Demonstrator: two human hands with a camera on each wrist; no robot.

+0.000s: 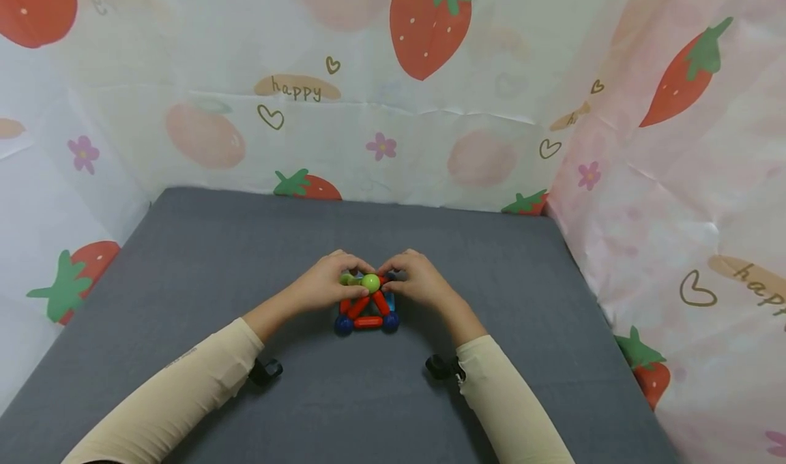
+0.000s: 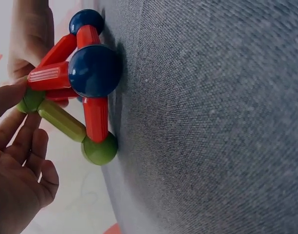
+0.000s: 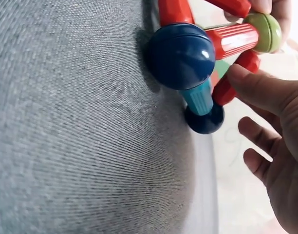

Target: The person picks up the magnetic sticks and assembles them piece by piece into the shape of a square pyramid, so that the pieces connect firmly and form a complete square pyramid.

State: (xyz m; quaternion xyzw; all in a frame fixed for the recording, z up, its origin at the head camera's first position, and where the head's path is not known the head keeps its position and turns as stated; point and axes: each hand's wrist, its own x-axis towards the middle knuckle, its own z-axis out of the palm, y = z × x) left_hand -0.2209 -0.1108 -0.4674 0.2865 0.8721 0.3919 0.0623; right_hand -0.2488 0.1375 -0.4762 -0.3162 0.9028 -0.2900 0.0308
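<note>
A small pyramid of red rods and coloured balls, like a magnetic building toy, stands on the grey tabletop. Its top is a light green ball (image 1: 370, 283), which my left hand (image 1: 325, 283) pinches between thumb and fingers. My right hand (image 1: 424, 283) pinches a red rod (image 3: 232, 80) that slopes from the top ball to a far dark blue ball (image 3: 206, 118). Along the near base, a red rod (image 1: 368, 322) joins two dark blue balls. A light blue rod (image 3: 199, 97) forms one side; a green rod (image 2: 62, 120) slopes down to a lower green ball (image 2: 100, 149).
The grey cloth-covered table (image 1: 202, 259) extends around the toy. A strawberry-patterned curtain (image 1: 368, 109) rises at its back and sides. Black wrist straps with cameras (image 1: 265, 372) sit under both forearms, close to the tabletop.
</note>
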